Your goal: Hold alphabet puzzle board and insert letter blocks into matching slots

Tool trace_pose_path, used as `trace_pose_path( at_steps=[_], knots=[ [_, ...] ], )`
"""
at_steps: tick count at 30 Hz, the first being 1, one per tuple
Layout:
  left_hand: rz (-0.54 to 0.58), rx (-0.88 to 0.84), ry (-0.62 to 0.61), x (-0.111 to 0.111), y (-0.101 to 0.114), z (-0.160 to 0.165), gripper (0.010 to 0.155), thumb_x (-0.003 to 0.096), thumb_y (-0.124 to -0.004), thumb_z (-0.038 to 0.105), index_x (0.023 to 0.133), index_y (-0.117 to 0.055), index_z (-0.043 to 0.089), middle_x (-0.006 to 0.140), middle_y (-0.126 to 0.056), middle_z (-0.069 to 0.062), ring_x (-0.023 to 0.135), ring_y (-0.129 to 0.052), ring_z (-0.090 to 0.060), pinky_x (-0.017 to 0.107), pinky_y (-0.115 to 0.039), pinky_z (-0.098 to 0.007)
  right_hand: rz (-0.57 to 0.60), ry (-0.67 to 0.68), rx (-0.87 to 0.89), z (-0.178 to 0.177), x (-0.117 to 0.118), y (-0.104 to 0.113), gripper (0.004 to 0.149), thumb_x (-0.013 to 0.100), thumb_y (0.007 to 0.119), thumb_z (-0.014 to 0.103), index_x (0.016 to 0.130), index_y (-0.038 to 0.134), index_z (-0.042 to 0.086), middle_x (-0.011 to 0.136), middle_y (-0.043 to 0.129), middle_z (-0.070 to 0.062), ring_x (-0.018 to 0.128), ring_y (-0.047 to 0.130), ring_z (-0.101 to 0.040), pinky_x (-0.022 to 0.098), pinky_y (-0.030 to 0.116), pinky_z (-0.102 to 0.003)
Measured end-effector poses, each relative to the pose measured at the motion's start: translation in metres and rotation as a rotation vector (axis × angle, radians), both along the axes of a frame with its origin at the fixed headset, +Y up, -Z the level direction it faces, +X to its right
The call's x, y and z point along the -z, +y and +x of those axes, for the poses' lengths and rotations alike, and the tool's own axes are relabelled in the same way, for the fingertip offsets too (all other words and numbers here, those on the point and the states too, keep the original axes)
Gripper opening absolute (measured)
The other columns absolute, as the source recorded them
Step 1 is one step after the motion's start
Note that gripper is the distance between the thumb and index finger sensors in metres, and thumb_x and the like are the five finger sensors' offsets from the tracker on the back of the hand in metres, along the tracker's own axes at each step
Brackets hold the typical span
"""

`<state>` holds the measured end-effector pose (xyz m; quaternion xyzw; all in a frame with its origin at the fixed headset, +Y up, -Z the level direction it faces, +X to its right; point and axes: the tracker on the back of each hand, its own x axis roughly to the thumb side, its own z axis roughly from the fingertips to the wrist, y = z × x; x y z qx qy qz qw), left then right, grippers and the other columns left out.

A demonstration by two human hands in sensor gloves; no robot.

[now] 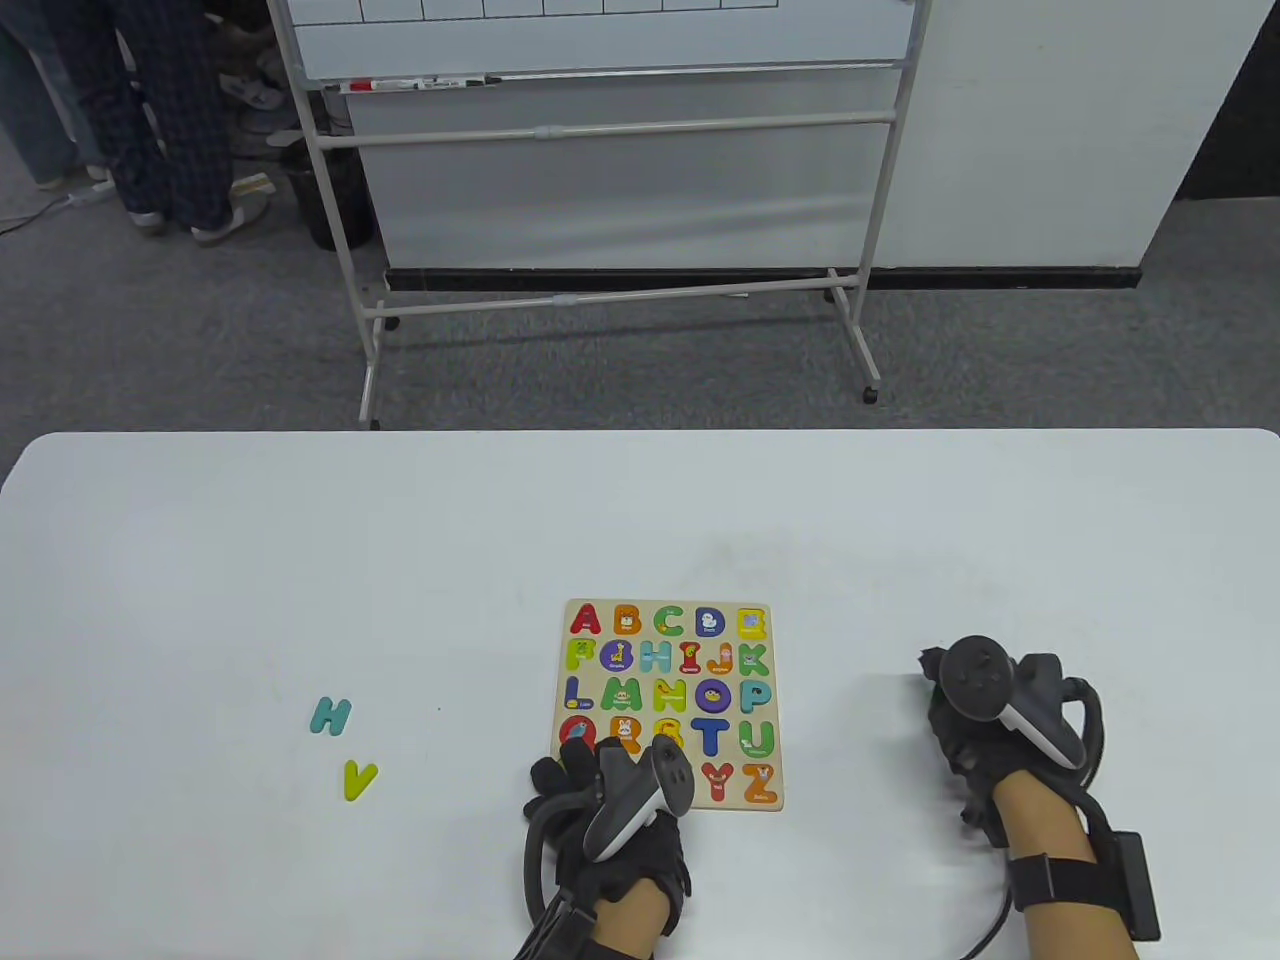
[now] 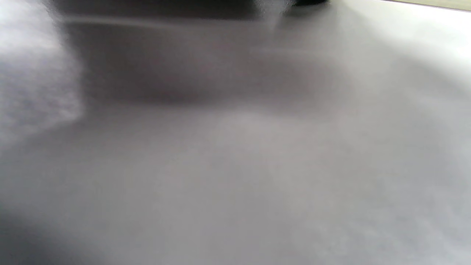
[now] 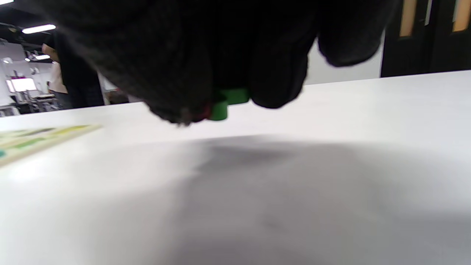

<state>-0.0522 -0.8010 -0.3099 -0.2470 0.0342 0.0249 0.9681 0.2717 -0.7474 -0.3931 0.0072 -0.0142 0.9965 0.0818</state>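
The wooden alphabet puzzle board (image 1: 668, 703) lies flat near the table's front middle, most slots filled with coloured letters. My left hand (image 1: 590, 775) rests on the board's front left corner, fingers over the bottom row. My right hand (image 1: 950, 700) is to the right of the board, fingers curled around a green letter block (image 3: 226, 105) held just above the table; a bit of red shows beside it. A teal H (image 1: 331, 716) and a yellow V (image 1: 358, 779) lie loose on the table to the left. The board's edge shows in the right wrist view (image 3: 40, 138).
The white table (image 1: 300, 560) stretches wide around the board. Beyond its far edge stands a whiteboard on a wheeled frame (image 1: 610, 130), and people's legs (image 1: 150, 120) at the back left. The left wrist view shows only blurred table surface.
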Motion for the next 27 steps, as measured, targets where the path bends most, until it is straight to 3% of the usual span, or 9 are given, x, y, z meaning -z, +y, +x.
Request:
trace_pose_path(
  at_steps=[16,27],
  knots=[
    [0.002,-0.007,0.0,0.0,0.0,0.0,0.081,0.052,-0.046,0.049,0.104,-0.01,-0.002,0.105,-0.007,-0.038,0.093,-0.017,-0.072,0.064,-0.035,-0.076,0.002,0.196,0.077,-0.106,0.045,-0.006,0.061,0.037,0.099,0.027,0.094,0.083,0.018,0.095,0.087,-0.014,0.075,0.097,-0.033,0.063,0.071,-0.059],
    [0.002,-0.009,-0.002,0.001,0.0,-0.001,0.081,0.0521,-0.046,0.049,0.104,-0.01,-0.003,0.105,-0.007,-0.038,0.093,-0.017,-0.072,0.063,-0.035,-0.076,-0.035,0.251,0.079,-0.14,0.062,-0.018,0.059,0.037,0.098,0.027,0.093,0.083,0.019,0.094,0.088,-0.012,0.074,0.098,-0.032,0.063,0.072,-0.058]
  ],
)
